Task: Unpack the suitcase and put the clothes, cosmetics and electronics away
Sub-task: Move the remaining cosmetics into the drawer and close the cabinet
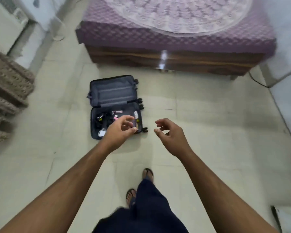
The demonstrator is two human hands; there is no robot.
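Suitcase point(114, 105): lies open on the tiled floor point(208, 125) in front of the bed point(175, 39), lid half bare, near half holding a jumble of small items point(107, 118), dark cables, white and pink pieces, too blurred to name singly.
Left hand point(119, 132): raised over the near half, hiding its right corner; fingers loosely curled, holding nothing.
Right hand point(171, 135): above bare floor just right of the suitcase, fingers relaxed, empty.
Feet in sandals point(147, 174), dark trousers point(151, 207) below.
Woven furniture point(7, 91): cut off at left edge.
Bed: purple cover, far end cut off.
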